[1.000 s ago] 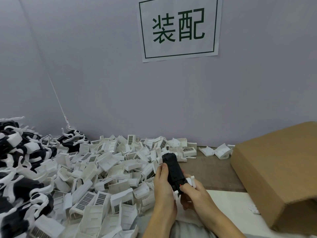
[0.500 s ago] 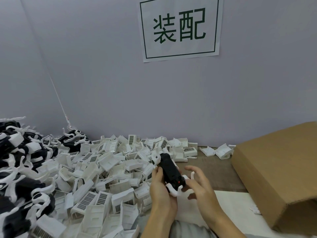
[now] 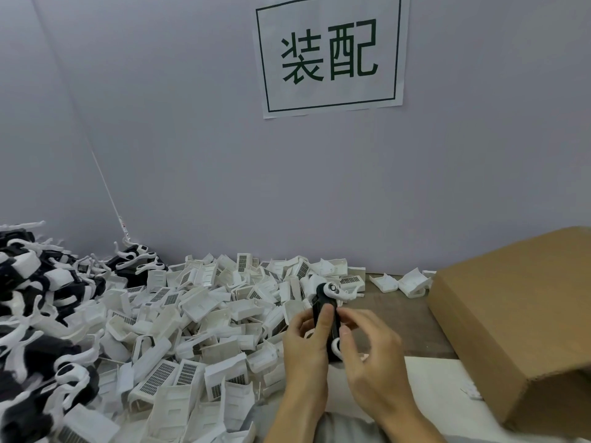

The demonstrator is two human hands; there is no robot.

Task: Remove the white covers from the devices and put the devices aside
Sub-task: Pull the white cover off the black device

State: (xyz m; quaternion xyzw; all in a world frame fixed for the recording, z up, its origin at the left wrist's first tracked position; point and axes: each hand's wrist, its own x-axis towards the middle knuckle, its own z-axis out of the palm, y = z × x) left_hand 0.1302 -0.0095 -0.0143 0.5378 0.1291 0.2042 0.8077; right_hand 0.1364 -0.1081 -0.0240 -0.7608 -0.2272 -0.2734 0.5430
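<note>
At the far left I see a heap of black devices (image 3: pixel 35 302) with white clips and covers on them, piled against the wall and running down to the bottom edge of my view. Just beside it, spreading toward the middle, lies a broad pile of loose white covers (image 3: pixel 198 318), many showing dark grilles, tumbled over one another on the surface (image 3: pixel 406 318). A thin white cord (image 3: pixel 108 193) runs down the wall corner to the back of the heaps.

In the middle, my left hand (image 3: pixel 305 353) grips a black device (image 3: pixel 326 318), fingers curled round its left side with the thumb pressed flat on its front. The device stands roughly upright, lifted above the near edge of the cover pile. A white piece with a round ring sits at its top end, and another white loop shows at its lower right. My right hand (image 3: pixel 367 350) is just to the right of the device, fingers bent, with the fingertips (image 3: pixel 343 314) at its right edge; I cannot tell whether they actually pinch it or only touch.

Above, on the wall, hangs a white paper sign (image 3: pixel 329 52) with two dark green characters in a frame. Right of my hands, two loose white covers (image 3: pixel 403 282) lie at the back of the surface, near a white sheet (image 3: pixel 438 388) in front. At the far right stands a large cardboard box (image 3: pixel 518 318).
</note>
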